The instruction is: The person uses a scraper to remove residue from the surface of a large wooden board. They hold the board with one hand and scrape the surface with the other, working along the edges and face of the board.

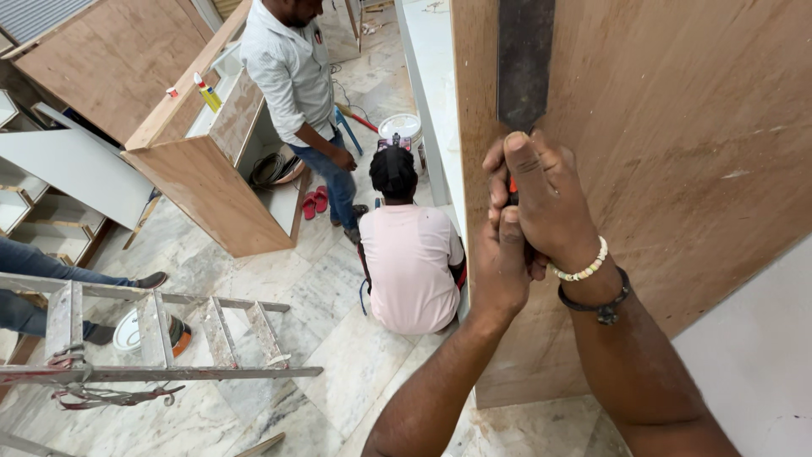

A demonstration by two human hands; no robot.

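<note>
against the left edge of an upright plywood panel [677, 169], the right hand [545, 203] and left hand [501, 267] clasp together around a small, mostly hidden orange-tipped tool [512, 184] below a dark metal strip [524, 59].

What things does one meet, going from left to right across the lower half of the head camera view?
Metal ladder → seated person in a pink shirt → left hand → right hand, clasped with the left around a tool with an orange part → brown plywood panel.
</note>
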